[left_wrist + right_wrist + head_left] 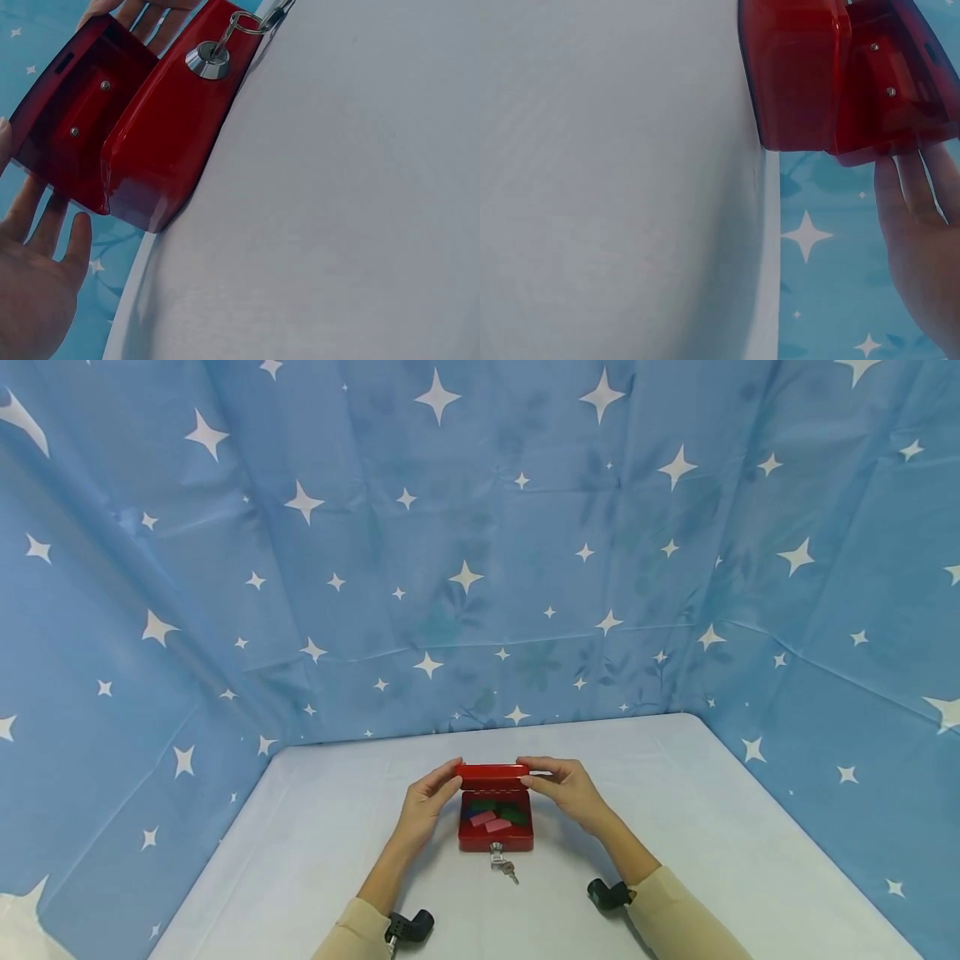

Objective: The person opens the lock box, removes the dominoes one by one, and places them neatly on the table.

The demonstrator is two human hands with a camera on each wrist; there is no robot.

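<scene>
A small red cash box stands on the table with its lid raised. My left hand holds the lid's left end, thumb in front and fingers behind. At the right end my right hand grips the lid in the same way. Pink blocks lie inside the box on top of green pieces, with a bit of blue at the left. In the left wrist view a key sits in the round lock on the box front. A second key hangs from its ring.
The box rests on a white-covered table. Blue curtains with white stars rise behind the table and along both sides. Each wrist wears a black camera on a strap.
</scene>
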